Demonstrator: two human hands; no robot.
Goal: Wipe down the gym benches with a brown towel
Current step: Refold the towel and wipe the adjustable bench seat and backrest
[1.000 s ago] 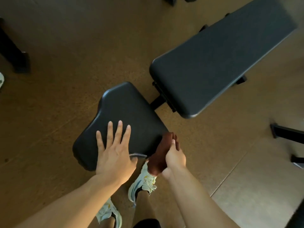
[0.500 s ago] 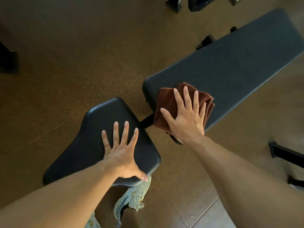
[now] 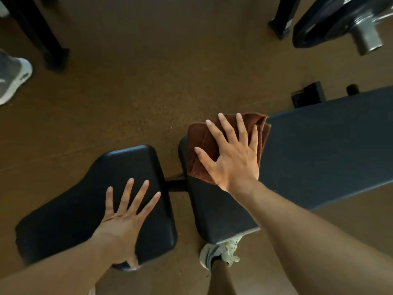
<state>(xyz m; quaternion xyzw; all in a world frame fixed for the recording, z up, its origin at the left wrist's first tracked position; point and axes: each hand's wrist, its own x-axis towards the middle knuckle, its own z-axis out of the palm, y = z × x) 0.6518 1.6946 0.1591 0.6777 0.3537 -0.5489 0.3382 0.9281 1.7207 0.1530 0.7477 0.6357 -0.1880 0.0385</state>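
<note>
A folded brown towel (image 3: 200, 145) lies on the near left end of the long black bench pad (image 3: 319, 150). My right hand (image 3: 231, 154) presses flat on the towel with its fingers spread. My left hand (image 3: 125, 216) rests palm down, fingers apart, on the separate black seat pad (image 3: 70, 209) to the left. A narrow gap with a black frame bar (image 3: 175, 184) separates the two pads.
Brown speckled floor surrounds the bench. A black weight plate on a steel bar (image 3: 344, 20) and a black post (image 3: 282, 18) stand at the top right, a black frame leg (image 3: 40, 37) at the top left. Another person's shoe (image 3: 14, 77) is at the left edge. My own shoe (image 3: 221, 250) is under the long pad.
My right hand brought the towel from beside the seat pad up onto the long pad and has slid it toward the pad's far edge. My left hand stays flat on the seat pad.
</note>
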